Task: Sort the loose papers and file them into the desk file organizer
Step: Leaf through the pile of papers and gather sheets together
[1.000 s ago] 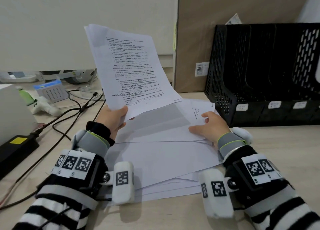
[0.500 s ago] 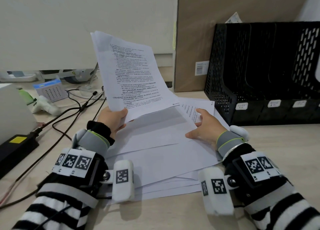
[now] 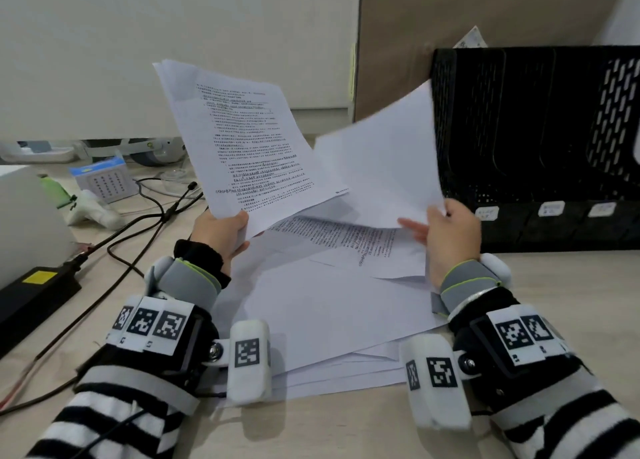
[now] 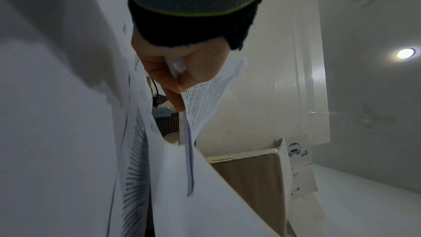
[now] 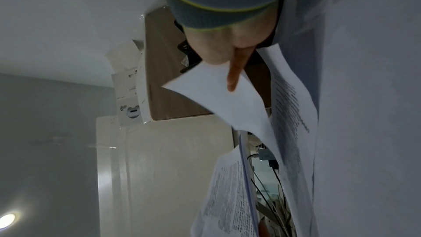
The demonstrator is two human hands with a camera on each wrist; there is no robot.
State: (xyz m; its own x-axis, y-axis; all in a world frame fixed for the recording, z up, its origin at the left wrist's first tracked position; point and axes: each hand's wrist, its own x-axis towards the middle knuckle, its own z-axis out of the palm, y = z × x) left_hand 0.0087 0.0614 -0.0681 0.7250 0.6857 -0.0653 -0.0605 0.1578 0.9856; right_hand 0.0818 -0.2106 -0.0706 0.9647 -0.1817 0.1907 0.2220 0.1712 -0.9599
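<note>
My left hand [image 3: 225,232] pinches the lower edge of a thin stack of printed sheets [image 3: 242,147] and holds it upright above the desk; the left wrist view shows thumb and fingers [image 4: 173,78] clamped on that held stack [image 4: 205,93]. My right hand [image 3: 446,230] pinches a single sheet [image 3: 381,168] by its lower right corner, lifted with its blank side toward me; this lifted sheet [image 5: 216,93] also shows in the right wrist view. A pile of loose papers [image 3: 329,306] lies flat between my wrists. The black mesh file organizer [image 3: 540,140] stands at the right rear.
Black cables [image 3: 138,223] and a black power brick [image 3: 31,292] lie on the desk at left. A small blue-topped box [image 3: 102,178] and a white device [image 3: 93,209] sit behind them. A wood-grain panel [image 3: 398,43] stands behind the organizer.
My right hand has taken hold of the top sheet of the pile and lifted it up toward the organizer, uncovering a printed page beneath. The left hand's stack stayed raised.
</note>
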